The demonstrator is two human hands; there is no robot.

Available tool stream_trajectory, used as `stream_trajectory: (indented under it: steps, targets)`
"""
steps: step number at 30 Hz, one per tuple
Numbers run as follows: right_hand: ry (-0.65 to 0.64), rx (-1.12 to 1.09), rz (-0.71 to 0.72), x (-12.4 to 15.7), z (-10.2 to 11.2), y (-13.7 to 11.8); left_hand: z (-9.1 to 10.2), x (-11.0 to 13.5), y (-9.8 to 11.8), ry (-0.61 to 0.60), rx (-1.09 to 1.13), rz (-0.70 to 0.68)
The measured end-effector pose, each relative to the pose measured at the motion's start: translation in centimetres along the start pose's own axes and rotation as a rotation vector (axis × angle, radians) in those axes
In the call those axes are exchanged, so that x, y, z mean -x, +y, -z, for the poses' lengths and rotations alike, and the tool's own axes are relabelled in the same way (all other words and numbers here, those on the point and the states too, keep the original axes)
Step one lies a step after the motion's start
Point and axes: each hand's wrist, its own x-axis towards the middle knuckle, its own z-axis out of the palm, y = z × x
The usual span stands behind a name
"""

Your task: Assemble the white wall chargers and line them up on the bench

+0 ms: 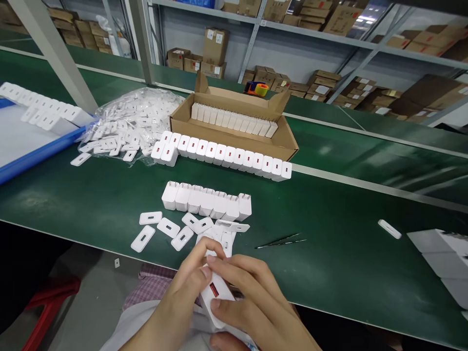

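Observation:
A white USB charger [223,291] with a red port faces up between my hands at the table's front edge. My left hand [183,287] grips it from the left, its thumb on the top face. On the other side my right hand [256,297] holds it, with fingertips at its far end and the thumb on the near part of the face. Just beyond my fingers lie several loose white face plates [182,238] with slots. Behind them is a row of chargers [206,201] with prongs up. Tweezers [280,241] rest to the right.
Farther back, chargers with red ports [229,157] line an open cardboard box [234,132] holding more. A plastic bag of plates [135,117] lies left of it, near a blue-edged tray [44,151]. White blocks [444,263] and a single plate [389,229] are at right.

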Motion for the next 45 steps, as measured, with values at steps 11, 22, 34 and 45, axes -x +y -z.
stream_trajectory:
  steps: [11, 22, 34, 45]
  targets:
    - [-0.225, -0.25, 0.129, -5.9, 0.6, 1.6, 2.5, -0.9, 2.1, 0.224, 0.053, -0.12]
    - [0.195, 0.174, 0.297, -18.7, 0.4, 9.6, 11.3, -3.6, 9.5, 0.705, -0.666, -0.322]
    - [0.122, 0.41, 0.542, -22.7, -4.8, 17.0, 15.1, -12.1, 14.1, 0.527, -1.021, -0.285]
    - [0.155, 0.467, 0.518, -23.0, -5.8, 17.6, 15.6, -13.1, 13.0, 0.469, -0.964, -0.367]
